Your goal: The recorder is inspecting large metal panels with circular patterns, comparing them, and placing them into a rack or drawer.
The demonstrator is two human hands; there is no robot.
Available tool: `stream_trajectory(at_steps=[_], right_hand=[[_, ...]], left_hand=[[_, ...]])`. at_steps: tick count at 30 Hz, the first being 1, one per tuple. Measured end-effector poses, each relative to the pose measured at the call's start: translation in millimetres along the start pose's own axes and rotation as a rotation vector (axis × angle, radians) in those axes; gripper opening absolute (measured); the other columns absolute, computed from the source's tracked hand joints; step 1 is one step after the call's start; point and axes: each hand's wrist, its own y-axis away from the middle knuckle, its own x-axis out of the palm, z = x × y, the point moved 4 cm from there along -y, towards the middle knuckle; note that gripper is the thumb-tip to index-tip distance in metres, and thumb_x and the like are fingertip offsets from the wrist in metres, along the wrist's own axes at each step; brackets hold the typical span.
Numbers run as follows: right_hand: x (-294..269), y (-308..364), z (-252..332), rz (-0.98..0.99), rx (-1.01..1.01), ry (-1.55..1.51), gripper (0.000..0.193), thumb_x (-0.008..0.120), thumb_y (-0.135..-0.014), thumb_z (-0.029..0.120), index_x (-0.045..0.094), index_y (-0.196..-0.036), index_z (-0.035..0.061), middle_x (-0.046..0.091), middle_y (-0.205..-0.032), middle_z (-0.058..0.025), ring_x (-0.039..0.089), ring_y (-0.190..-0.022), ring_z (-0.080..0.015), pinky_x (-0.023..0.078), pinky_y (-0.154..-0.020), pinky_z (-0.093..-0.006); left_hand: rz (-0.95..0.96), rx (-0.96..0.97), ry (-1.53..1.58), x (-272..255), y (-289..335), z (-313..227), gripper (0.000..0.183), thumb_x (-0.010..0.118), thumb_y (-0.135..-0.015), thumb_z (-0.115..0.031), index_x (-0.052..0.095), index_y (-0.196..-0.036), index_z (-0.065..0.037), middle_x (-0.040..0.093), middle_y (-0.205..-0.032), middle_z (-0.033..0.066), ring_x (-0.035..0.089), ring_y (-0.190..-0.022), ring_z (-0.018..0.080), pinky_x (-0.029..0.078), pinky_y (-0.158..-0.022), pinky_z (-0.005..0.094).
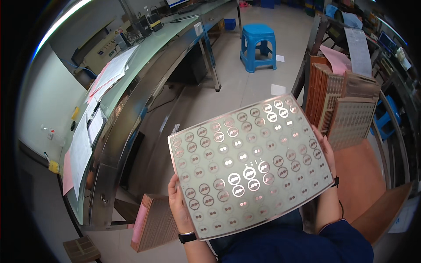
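Observation:
A large pale circuit board panel (280, 193), patterned with rows of shiny round copper pads and rings, is held up in front of me at a tilt, its right side higher. My left hand (176, 205) grips its left edge, fingers mostly hidden by the panel. At the opposite edge my right hand (325, 149) holds on, with fingertips showing beside the rim. Light glints off several of the pads near the middle and the top right.
On the left runs a glass-topped bench (164, 41) with papers (83, 151) and a pen. A blue stool (258, 46) stands ahead on the floor. More panels (351, 120) lean upright on a rack at right; another stack (155, 223) rests by the bench's near end.

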Motion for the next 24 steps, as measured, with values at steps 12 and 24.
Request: stream_trajectory(at_steps=[12,24], right_hand=[[-13,-4,-54,0.268,0.153,0.113,0.041,0.045,-0.093,0.011,0.038,-0.131,-0.0028,0.051,-0.126,-0.0154,0.052,-0.115,-0.0239,0.045,-0.095,-0.0349],[-16,-13,-7,0.243,0.074,0.192,0.044,0.037,-0.098,0.027,0.037,-0.134,0.0009,0.064,-0.102,-0.0181,0.067,-0.079,-0.0207,0.056,-0.066,-0.0271]], left_hand=[[0.224,-0.133,0.532,17,8,24,0.054,0.038,-0.096,-0.040,0.032,-0.137,-0.006,0.038,-0.140,0.0096,0.037,-0.127,0.0259,0.030,-0.106,0.0422],[0.162,-0.100,0.159,23,2,19,0.043,0.047,-0.095,-0.016,0.034,-0.133,-0.002,0.049,-0.129,0.0117,0.049,-0.117,0.0230,0.039,-0.099,0.0378]])
